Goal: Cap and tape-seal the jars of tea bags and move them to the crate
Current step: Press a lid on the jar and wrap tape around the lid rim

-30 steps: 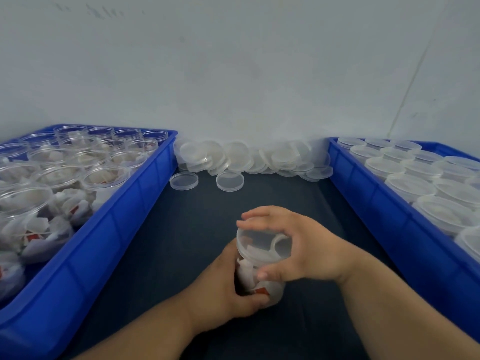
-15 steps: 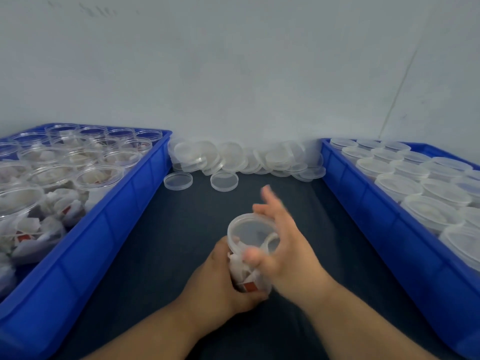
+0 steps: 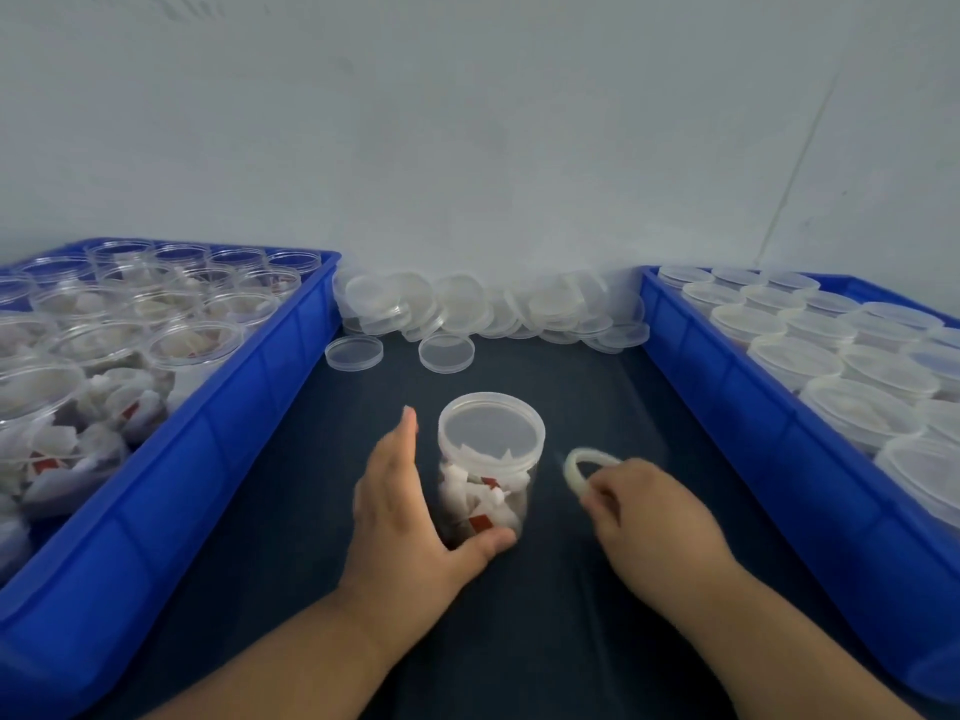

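Note:
A clear jar point(image 3: 488, 475) of white and red tea bags stands upright on the dark mat, with a clear lid point(image 3: 491, 426) on top. My left hand point(image 3: 405, 511) cups its left side, thumb against the base, fingers straight. To the right, my right hand point(image 3: 649, 517) pinches a pale roll of clear tape point(image 3: 584, 467) just off the mat. The blue crate point(image 3: 727, 407) at the right holds several capped jars. The blue crate point(image 3: 249, 397) at the left holds several uncapped jars of tea bags.
A heap of loose clear lids point(image 3: 483, 309) lies against the back wall between the crates. Two single lids point(image 3: 354, 353) point(image 3: 445, 352) lie flat in front of it. The dark mat point(image 3: 519, 615) covers the table between the crates.
My right hand left the jar's lid and moved right, where it now pinches the tape roll. The left hand's fingers have straightened beside the jar. The jar stands capped.

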The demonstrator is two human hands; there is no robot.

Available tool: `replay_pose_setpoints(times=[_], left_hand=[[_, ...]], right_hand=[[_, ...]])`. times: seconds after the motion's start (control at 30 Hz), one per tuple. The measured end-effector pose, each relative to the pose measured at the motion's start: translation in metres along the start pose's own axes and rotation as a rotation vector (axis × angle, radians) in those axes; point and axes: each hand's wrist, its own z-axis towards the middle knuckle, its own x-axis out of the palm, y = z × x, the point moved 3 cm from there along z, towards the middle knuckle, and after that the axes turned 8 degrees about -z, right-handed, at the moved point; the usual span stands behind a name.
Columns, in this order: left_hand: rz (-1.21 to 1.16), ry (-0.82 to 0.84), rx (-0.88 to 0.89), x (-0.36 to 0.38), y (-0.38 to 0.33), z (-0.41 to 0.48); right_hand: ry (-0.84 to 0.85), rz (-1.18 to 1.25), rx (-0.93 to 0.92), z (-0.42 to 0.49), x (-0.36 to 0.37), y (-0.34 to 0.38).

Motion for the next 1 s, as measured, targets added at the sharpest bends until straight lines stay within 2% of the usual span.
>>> replay_pose_setpoints(times=[0.07, 0.17, 0.23, 0.3, 0.47, 0.6, 0.67, 0.73, 0.8, 0.9, 1.0], left_hand=[[0.034, -0.098, 0.190, -0.015, -0.018, 0.000], [0.002, -0.014, 0.273, -0.031, -0.050, 0.007], [-0.068, 0.092, 0.285, -0.034, -0.068, 0.007], [-0.114, 0.119, 0.328, -0.038, -0.082, 0.003], [-0.212, 0.087, 0.277, -0.044, -0.088, 0.000], [-0.119, 0.025, 0.343, -0.048, -0.086, -0.003], [0.006, 0.021, 0.472, -0.046, -0.088, -0.007], [0.112, 0.021, 0.686, -0.040, -0.088, -0.015], [0.118, 0.018, 0.835, -0.034, -0.086, -0.022], [0.059, 0.047, 0.844, -0.032, -0.083, -0.025], [-0.017, 0.081, 0.706, -0.033, -0.084, -0.026]], right_hand=[[-0.184, 0.160, 0.055, -0.014, -0.020, 0.002], [-0.389, 0.185, -0.149, -0.042, -0.047, 0.019], [-0.416, 0.223, -0.270, -0.055, -0.056, 0.031], [-0.426, 0.253, -0.332, -0.064, -0.060, 0.039], [-0.416, 0.255, -0.370, -0.070, -0.061, 0.047], [-0.415, 0.224, -0.353, -0.074, -0.067, 0.050], [-0.374, 0.245, -0.280, -0.075, -0.070, 0.053], [-0.299, 0.254, -0.233, -0.074, -0.071, 0.054], [-0.158, 0.230, -0.255, -0.071, -0.068, 0.055], [0.111, 0.403, -0.302, -0.068, -0.062, 0.052], [0.293, 0.632, -0.232, -0.067, -0.061, 0.048]])
